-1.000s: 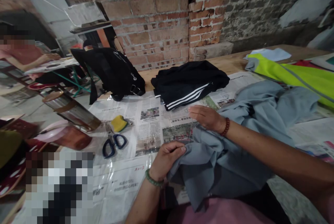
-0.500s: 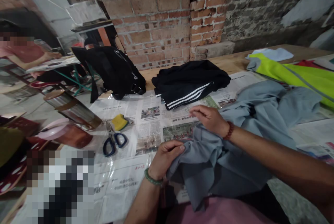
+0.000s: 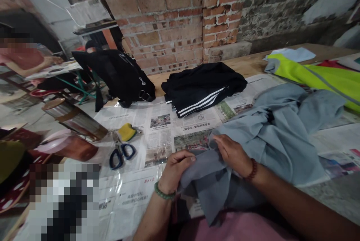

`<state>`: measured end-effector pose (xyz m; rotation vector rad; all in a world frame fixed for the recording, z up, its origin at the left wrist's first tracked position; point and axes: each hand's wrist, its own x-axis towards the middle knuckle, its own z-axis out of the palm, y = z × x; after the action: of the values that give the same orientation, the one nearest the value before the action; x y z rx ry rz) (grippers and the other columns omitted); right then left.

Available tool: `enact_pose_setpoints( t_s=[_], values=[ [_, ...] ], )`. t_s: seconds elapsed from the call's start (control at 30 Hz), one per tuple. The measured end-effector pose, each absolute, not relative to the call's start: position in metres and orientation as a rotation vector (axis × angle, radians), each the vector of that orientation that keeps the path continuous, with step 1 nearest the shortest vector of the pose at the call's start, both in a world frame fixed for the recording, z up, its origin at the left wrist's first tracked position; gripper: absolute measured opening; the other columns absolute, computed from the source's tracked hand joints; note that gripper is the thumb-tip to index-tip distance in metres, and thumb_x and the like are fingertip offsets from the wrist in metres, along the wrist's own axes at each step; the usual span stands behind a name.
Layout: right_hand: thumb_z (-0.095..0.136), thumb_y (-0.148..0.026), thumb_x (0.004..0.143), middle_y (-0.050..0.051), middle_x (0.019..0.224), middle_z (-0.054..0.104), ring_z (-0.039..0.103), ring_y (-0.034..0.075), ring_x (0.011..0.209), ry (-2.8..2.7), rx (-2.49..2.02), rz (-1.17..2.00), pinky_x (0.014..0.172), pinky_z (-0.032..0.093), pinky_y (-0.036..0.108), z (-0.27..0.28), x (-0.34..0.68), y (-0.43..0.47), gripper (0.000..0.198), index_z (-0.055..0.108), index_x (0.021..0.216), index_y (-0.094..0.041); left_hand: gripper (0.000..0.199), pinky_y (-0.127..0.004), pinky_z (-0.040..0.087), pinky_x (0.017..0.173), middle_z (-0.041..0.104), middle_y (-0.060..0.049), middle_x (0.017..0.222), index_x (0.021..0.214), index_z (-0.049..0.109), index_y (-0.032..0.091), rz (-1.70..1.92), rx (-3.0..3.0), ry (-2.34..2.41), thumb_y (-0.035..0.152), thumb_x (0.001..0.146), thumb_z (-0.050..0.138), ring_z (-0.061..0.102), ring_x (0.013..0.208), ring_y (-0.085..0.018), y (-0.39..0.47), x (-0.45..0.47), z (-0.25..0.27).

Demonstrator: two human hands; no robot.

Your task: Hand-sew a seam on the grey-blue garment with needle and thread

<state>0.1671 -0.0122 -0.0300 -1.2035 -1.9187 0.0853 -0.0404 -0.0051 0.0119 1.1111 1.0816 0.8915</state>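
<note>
A large piece of grey cloth (image 3: 270, 132) lies bunched over the table's front edge and hangs toward my lap. My left hand (image 3: 179, 166), with a green bead bracelet at the wrist, pinches one part of it between thumb and fingers. To the right, my right hand (image 3: 232, 153), wearing a red bead bracelet, grips another part of the cloth with its fingers curled. Between the two hands the fabric is stretched in a short band. The fingertips of both hands are partly hidden by the folds.
Newspaper (image 3: 157, 136) under clear plastic covers the table. Blue-handled scissors (image 3: 122, 154), a yellow sponge (image 3: 127, 132), a steel flask (image 3: 74, 118) and a pink-lidded container (image 3: 69, 145) stand left. Behind are a black bag (image 3: 120, 78), dark striped clothing (image 3: 205, 87) and a neon-yellow garment (image 3: 317, 78). Another person sits far left.
My right hand has come down onto the cloth and closed on it, where before it was raised above. The cloth between my hands is now flatter; my left hand has kept its hold.
</note>
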Motion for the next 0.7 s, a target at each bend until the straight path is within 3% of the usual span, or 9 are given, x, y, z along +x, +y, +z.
enact_pose_setpoints(
  t_s=[0.17, 0.37, 0.47, 0.57, 0.7],
  values=[
    [0.035, -0.011, 0.087, 0.007, 0.09, 0.063, 0.061, 0.017, 0.087, -1.841, -1.168, 0.035, 0.076, 0.052, 0.031, -0.036, 0.173, -0.007, 0.027, 0.05, 0.108, -0.021, 0.019, -0.019, 0.033, 0.047, 0.058, 0.001, 0.052, 0.059, 0.07, 0.014, 0.698, 1.037, 1.074, 0.032, 0.055, 0.076, 0.044, 0.048, -0.008, -0.006, -0.04, 0.009],
    [0.037, -0.013, 0.087, 0.006, 0.09, 0.065, 0.062, 0.017, 0.086, -1.744, -1.119, 0.013, 0.075, 0.053, 0.03, -0.032, 0.172, -0.012, 0.027, 0.051, 0.108, -0.022, 0.032, -0.021, 0.035, 0.049, 0.062, -0.004, 0.061, 0.077, 0.073, 0.014, 0.463, 1.032, 1.036, 0.044, 0.07, 0.063, 0.049, 0.053, -0.012, -0.005, -0.03, 0.009],
    [0.038, -0.013, 0.087, 0.006, 0.088, 0.065, 0.063, 0.017, 0.084, -1.716, -1.104, -0.001, 0.073, 0.053, 0.029, -0.029, 0.173, -0.012, 0.026, 0.052, 0.106, -0.022, 0.03, -0.019, 0.028, 0.043, 0.051, 0.002, 0.051, 0.091, 0.069, 0.018, 0.474, 1.06, 0.929, 0.034, 0.066, 0.07, 0.038, 0.044, -0.007, -0.004, -0.027, 0.009],
    [0.038, -0.013, 0.088, 0.006, 0.087, 0.066, 0.063, 0.017, 0.083, -1.703, -1.096, 0.002, 0.071, 0.053, 0.029, -0.027, 0.173, -0.012, 0.025, 0.052, 0.106, -0.023, 0.044, -0.018, 0.02, 0.041, 0.033, 0.009, 0.043, 0.107, 0.062, 0.023, 0.499, 1.07, 0.834, 0.025, 0.064, 0.071, 0.024, 0.041, -0.005, -0.004, -0.028, 0.008],
    [0.037, -0.014, 0.088, 0.005, 0.087, 0.065, 0.063, 0.016, 0.083, -1.711, -1.094, 0.017, 0.071, 0.054, 0.029, -0.028, 0.172, -0.013, 0.025, 0.051, 0.107, -0.023, 0.046, -0.019, 0.017, 0.041, 0.034, 0.008, 0.043, 0.109, 0.062, 0.022, 0.421, 1.174, 0.826, 0.019, 0.063, 0.068, 0.02, 0.041, -0.005, -0.004, -0.029, 0.005]
  ],
)
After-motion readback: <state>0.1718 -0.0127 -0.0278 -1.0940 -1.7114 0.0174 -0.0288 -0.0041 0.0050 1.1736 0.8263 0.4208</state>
